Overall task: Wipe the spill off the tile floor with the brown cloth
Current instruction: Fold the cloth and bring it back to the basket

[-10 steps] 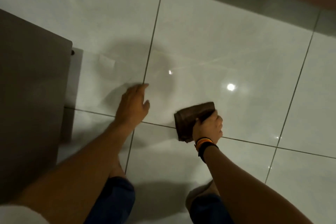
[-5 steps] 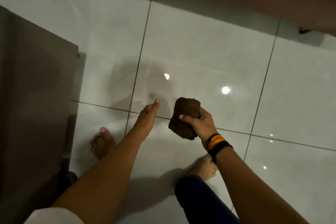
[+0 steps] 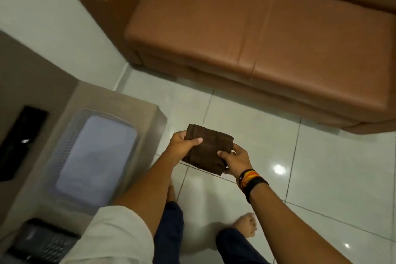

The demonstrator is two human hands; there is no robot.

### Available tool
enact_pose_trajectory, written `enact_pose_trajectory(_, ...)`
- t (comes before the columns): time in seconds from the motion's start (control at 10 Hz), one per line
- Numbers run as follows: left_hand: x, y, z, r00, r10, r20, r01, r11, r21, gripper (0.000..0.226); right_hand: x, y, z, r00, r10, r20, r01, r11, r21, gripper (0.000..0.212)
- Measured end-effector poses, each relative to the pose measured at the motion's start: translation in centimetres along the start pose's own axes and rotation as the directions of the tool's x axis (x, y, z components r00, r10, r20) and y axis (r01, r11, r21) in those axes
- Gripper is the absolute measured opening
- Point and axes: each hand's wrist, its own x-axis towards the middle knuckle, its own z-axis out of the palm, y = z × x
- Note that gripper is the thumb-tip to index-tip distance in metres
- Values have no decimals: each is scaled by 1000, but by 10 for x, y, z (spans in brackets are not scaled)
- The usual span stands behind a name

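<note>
The folded dark-brown terry cloth (image 3: 207, 149) is now held clear of the glossy pale tile floor (image 3: 334, 163) in both hands; half a second ago only the right hand had it, and a second ago it was pressed to the tile. The left hand (image 3: 182, 144) has come off the floor and closed on the cloth's left edge, thumb on top. The right hand (image 3: 236, 162) grips the lower right corner, thumb on top, with striped and black bands at its wrist. The view has swung upward — a tan leather sofa (image 3: 246, 34) now fills the upper half, where earlier only floor showed.

Hard to make out: no wet patch can be told from the light reflections on the tile. The fingers of both hands are hidden under the cloth. On the beige low table (image 3: 147, 111) at left, a clear plastic basket with a pale cloth inside (image 3: 94, 156) is motion-blurred. A black slab-like object (image 3: 19, 143) at the left edge and a dark keyed device (image 3: 45, 242) at bottom left are cut off and unidentifiable. One bare foot (image 3: 246, 224) shows below — the other is mostly covered by the left forearm.
</note>
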Motion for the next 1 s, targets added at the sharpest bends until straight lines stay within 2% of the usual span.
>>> enact_pose_trajectory(0.1,-49,6,-54,986,34,-165,-52,993,-103,34,-37,-30,52,998,-69,6,69,993,-95,24)
enact_pose_trajectory(0.2,-85,-7,-120,947,28,-319,-78,987,-143,30,-62,-44,117,991,-103,88,120,970,-210,25)
enact_pose_trajectory(0.3,-103,-33,-183,894,-10,-448,-82,979,-185,38,-76,-43,189,977,-106,185,161,936,-313,33)
enact_pose_trajectory(0.4,-106,-64,-235,838,-50,-544,-77,975,-208,35,-80,-29,259,966,-95,240,185,904,-386,35)
enact_pose_trajectory(0.5,-99,-99,-273,811,-115,-573,-24,973,-228,39,-68,-10,316,966,-81,247,190,868,-459,36)
enact_pose_trajectory(0.6,-87,-131,-299,820,-180,-544,41,965,-258,42,-49,6,360,967,-22,253,151,849,-505,35)
enact_pose_trajectory(0.7,-72,-149,-311,830,-203,-519,67,961,-269,40,-29,16,387,966,13,260,135,829,-543,40)
enact_pose_trajectory(0.8,-67,-148,-311,837,-206,-507,76,961,-265,48,-25,19,389,952,37,303,161,783,-601,44)
enact_pose_trajectory(0.9,-69,-133,-307,795,-85,-600,39,995,-89,58,-41,17,365,931,-61,359,281,747,-602,40)
enact_pose_trajectory(1.0,-79,-102,-305,665,190,-722,-49,976,212,64,-77,14,317,915,-142,377,330,800,-501,27)
